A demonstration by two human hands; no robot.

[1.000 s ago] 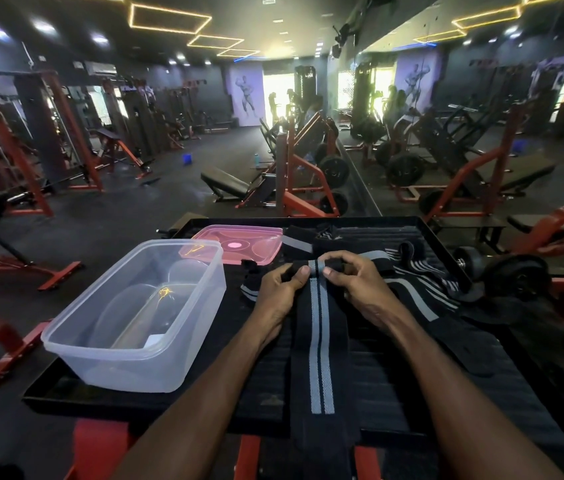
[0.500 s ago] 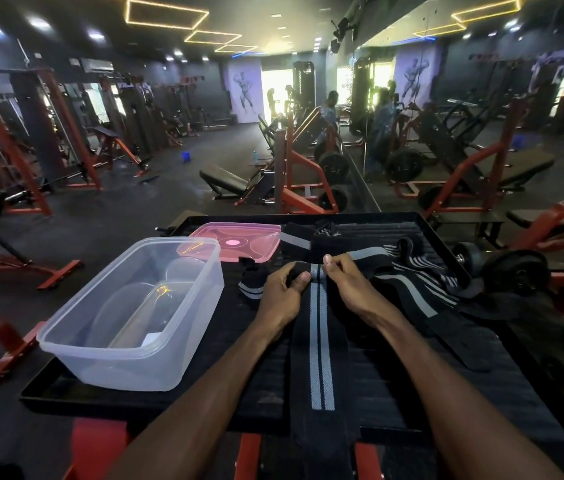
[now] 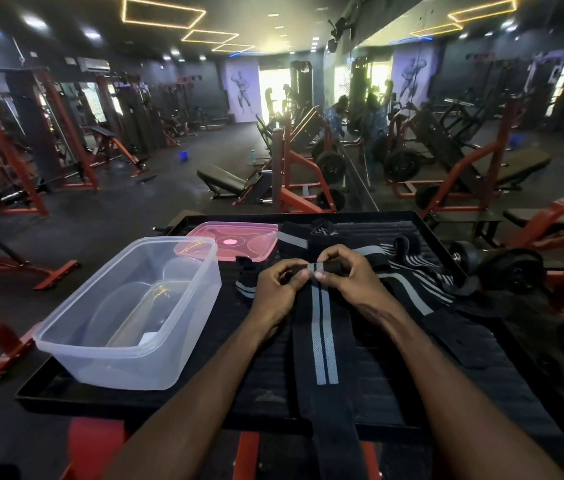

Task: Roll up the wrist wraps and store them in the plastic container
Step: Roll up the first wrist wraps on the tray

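Observation:
A black wrist wrap point(image 3: 322, 344) with two grey stripes lies lengthwise on the black platform point(image 3: 429, 382), its near end hanging over the front edge. Its far end is curled into a small roll. My left hand point(image 3: 279, 289) and my right hand point(image 3: 350, 275) pinch that roll from either side with fingers and thumbs. The clear plastic container point(image 3: 128, 313) stands to the left of my hands, open, with nothing in it. More black and grey wrist wraps point(image 3: 412, 275) lie loose to the right and behind my hands.
The pink lid point(image 3: 235, 242) lies flat behind the container. A dumbbell point(image 3: 502, 268) sits just right of the platform. Red and black gym machines and benches fill the floor beyond, with a mirror wall on the right.
The far end of the striped wrap has been turned over into a small roll, and both hands have drawn a little nearer while pinching it.

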